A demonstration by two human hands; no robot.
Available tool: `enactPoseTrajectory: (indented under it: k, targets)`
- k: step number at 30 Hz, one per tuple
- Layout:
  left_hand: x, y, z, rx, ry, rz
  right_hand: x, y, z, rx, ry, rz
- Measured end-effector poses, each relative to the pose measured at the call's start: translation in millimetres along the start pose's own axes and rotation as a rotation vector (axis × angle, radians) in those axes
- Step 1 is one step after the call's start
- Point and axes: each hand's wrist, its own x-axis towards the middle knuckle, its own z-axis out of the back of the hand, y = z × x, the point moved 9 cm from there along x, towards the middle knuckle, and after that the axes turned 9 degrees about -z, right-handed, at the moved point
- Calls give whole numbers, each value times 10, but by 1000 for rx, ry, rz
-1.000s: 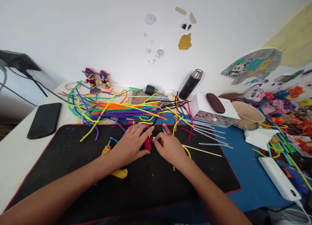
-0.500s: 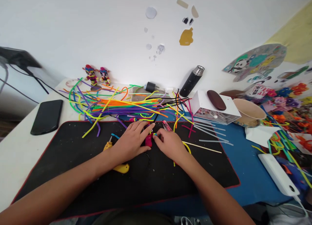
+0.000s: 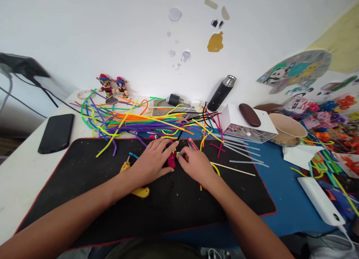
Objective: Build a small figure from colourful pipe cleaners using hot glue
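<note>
A small crimson pipe-cleaner figure (image 3: 171, 161) lies on the black mat (image 3: 106, 218) between my hands. My left hand (image 3: 153, 158) holds it down from the left, thumb and forefinger on either side of it; its upper part is partly hidden under the fingers. From the right, my right hand (image 3: 196, 163) pinches a small yellow and blue piece (image 3: 178, 153) at the figure's side. A yellow tool (image 3: 140, 192) lies partly under my left forearm. A pink-and-clear pen-like item (image 3: 192, 143) rests just beyond my right hand.
Loose pipe cleaners (image 3: 146, 120) in many colours pile along the back. Two finished dolls (image 3: 106, 86) stand by the wall. A black thermos (image 3: 221, 93), a white box (image 3: 235, 122) and a bowl (image 3: 286, 128) stand back right. A phone (image 3: 56, 133) lies left, a power bank (image 3: 321, 201) right.
The camera view has shifted very slightly. Both hands keep nearly the same hold on the figure, with only a tiny movement of the right fingers.
</note>
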Motion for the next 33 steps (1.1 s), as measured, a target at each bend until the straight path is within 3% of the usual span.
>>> enactPoseTrajectory:
  k: [12,26,33]
  targets:
    - [-23,74,-11,-63,-20,9,10,-78,-27,-51,-2,-13]
    - [0,137,-38,-46,82,54,79,-128,-56,-40,-22,-26]
    - [-25,152,-37,-59,9,34,70,-126,-37,-36,-27,-26]
